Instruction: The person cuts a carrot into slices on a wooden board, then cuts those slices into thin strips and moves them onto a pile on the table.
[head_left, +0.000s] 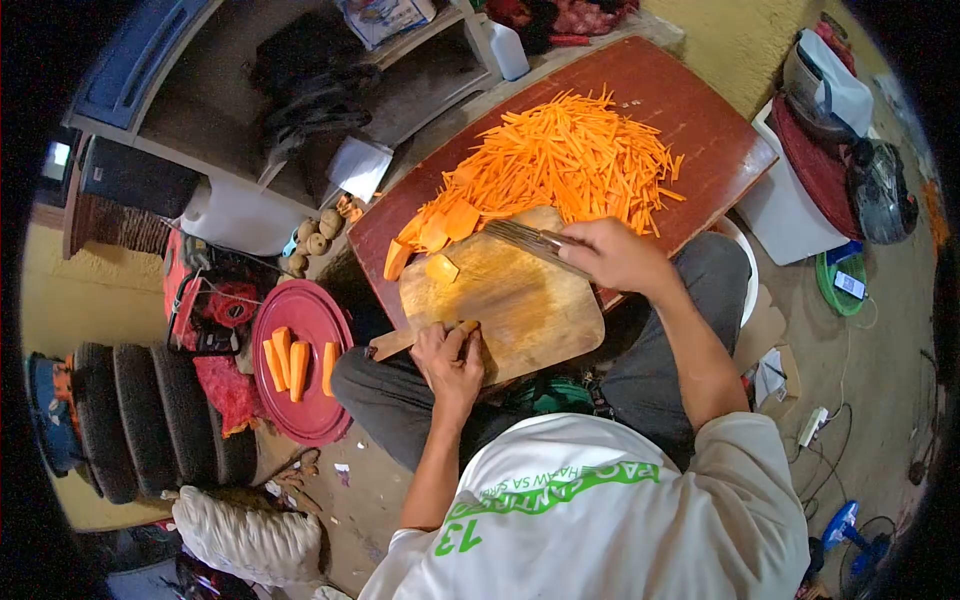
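Note:
My right hand [612,252] is closed around the handle of a knife [522,237], its blade pointing left over the far edge of a wooden cutting board [540,320]. At the board's near left corner, beside its handle, my left hand [448,362] rests with bent fingers drawn together. Something small and brownish shows at those fingertips; I cannot tell what it is. One carrot slice [441,268] lies on the board's left side. Behind it are larger carrot slices [448,225] and a big heap of carrot strips [585,155].
The board lies on a red-brown table [690,115], overhanging toward my lap. To the left, a pink round lid [315,425] holds several peeled carrots [297,368]. Potatoes [318,240] sit by the shelf [420,100]. A white bin [790,205] stands right of the table.

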